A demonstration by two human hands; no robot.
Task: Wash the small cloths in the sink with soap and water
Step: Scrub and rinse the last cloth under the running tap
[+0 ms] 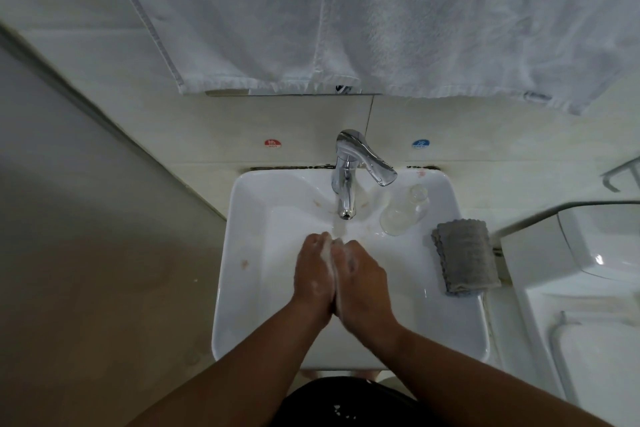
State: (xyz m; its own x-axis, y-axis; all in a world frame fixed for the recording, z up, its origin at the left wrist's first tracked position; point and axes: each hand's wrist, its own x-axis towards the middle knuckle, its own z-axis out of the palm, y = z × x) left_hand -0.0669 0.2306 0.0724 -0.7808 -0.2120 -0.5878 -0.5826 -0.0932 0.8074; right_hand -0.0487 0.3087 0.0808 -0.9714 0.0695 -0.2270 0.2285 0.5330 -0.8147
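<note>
Over the white sink [242, 218], my left hand [313, 274] and my right hand [363, 282] are pressed palm to palm with fingers straight. White soap lather shows between them. Their fingertips sit just under the chrome tap [346, 191], from which a thin stream of water runs. I see no cloth between the palms. Folded grey small cloths [465, 255] lie stacked on the sink's right rim, apart from both hands.
A clear glass bottle [403, 210] lies on the sink's back right ledge beside the tap. White towels [346, 17] hang on the wall above. A toilet cistern [595, 246] stands close to the right. Red and blue stickers mark hot and cold on the tiles.
</note>
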